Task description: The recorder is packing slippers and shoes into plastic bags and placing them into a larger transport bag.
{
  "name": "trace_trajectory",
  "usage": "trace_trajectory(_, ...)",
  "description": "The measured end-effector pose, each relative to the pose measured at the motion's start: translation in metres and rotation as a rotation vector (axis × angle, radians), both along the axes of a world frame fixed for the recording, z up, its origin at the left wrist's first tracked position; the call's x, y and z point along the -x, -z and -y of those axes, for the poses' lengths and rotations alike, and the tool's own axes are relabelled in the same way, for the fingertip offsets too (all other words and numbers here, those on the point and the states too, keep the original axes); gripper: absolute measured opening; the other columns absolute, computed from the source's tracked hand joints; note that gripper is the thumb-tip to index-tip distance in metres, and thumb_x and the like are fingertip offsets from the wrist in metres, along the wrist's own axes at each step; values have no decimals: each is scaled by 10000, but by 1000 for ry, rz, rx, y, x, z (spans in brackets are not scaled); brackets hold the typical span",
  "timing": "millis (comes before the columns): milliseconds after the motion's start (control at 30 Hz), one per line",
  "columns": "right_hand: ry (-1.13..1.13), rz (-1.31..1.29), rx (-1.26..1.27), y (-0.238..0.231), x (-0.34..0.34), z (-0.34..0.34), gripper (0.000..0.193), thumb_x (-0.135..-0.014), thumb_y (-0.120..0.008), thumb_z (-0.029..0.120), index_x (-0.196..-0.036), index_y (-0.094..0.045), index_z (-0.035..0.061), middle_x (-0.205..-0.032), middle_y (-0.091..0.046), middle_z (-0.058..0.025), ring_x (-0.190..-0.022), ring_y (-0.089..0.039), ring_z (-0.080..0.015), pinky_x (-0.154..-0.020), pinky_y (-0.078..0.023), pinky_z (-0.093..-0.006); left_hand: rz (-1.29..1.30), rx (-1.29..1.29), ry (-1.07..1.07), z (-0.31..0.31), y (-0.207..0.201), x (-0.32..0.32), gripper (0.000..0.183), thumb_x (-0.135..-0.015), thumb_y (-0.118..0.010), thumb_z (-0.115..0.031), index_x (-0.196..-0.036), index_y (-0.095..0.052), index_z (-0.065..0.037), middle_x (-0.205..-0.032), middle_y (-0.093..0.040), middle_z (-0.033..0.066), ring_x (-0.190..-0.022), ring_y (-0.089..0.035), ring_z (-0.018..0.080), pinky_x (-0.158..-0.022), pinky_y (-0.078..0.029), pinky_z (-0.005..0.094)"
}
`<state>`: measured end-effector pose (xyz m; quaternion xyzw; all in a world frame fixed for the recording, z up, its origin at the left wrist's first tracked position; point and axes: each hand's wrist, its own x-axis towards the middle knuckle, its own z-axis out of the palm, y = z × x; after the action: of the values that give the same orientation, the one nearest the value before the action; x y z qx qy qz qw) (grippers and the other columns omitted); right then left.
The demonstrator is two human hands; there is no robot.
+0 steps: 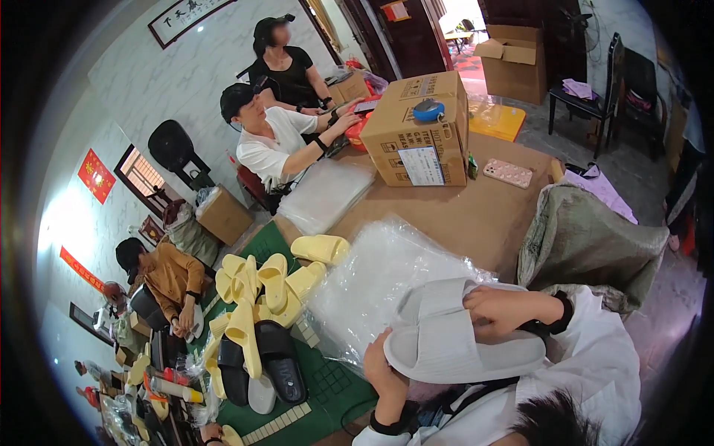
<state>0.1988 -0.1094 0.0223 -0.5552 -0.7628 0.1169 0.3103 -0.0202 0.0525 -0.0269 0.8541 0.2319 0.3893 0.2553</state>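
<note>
Together, 2 light grey slide slippers lie side by side at the near edge of the table [457, 215], with ribbed straps across their tops. The left hand [385, 364] grasps the toe end of the front grey slipper [439, 349], fingers on its rim. The right hand [500, 311] is curled at the foot opening, touching the front slipper just behind the strap; I cannot tell whether its hidden fingers grip anything. The rear grey slipper [425, 305] sits just beyond, partly covered by the front slipper and the right hand. Both wrists wear black bands.

Past the slippers spreads a stack of clear plastic bags [372, 271]. To its left, a heap of pale yellow slippers [275, 286] lies on a green mat [338, 398], with 2 black slide slippers [281, 364] in front and 1 pale grey slipper [262, 395] showing between them.

Farther back stand a cardboard carton [394, 141] with a round blue gadget [428, 111] on top and, beside it, a phone in a pink case [508, 172]. A woven sack [580, 238] slumps at the table's right edge. Across the table, a co-worker in white [269, 149] reaches toward the carton's far side; a co-worker in brown [175, 267] handles a pale slipper [197, 321].
</note>
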Motion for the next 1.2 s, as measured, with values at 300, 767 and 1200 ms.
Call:
trace_trajectory(300, -46, -159, 126, 3, 0, -2, 183, -773, -619, 168, -768, -630, -14, -794, -554, -171, -798, -537, -350, -735, -433, -410, 240, 571, -14, 2, -1, 0, 203, -851, -614, -48, -1016, -636, 68, -954, -681, 156, -838, -654, 174, -775, -502, 277)
trace_trajectory(767, -237, -102, 100, 9, -6, -10, 225, -675, -662, 151, -564, -541, -2, -724, -525, -137, -774, -520, -314, -697, -406, -393, -473, 280, -29, -10, -32, 14, 264, -905, -530, -245, -1044, -637, -47, -759, -631, 243, -719, -637, 389, -622, -481, 424)
trace_trajectory(1200, -87, 46, 15, 4, -6, -17, 220, -714, -638, 207, -643, -628, 0, -797, -583, -151, -863, -540, -324, -778, -418, -410, -67, 840, 151, -17, -20, 26, 385, -952, -426, -190, -1270, -499, 15, -1111, -585, 274, -990, -588, 389, -841, -466, 372)
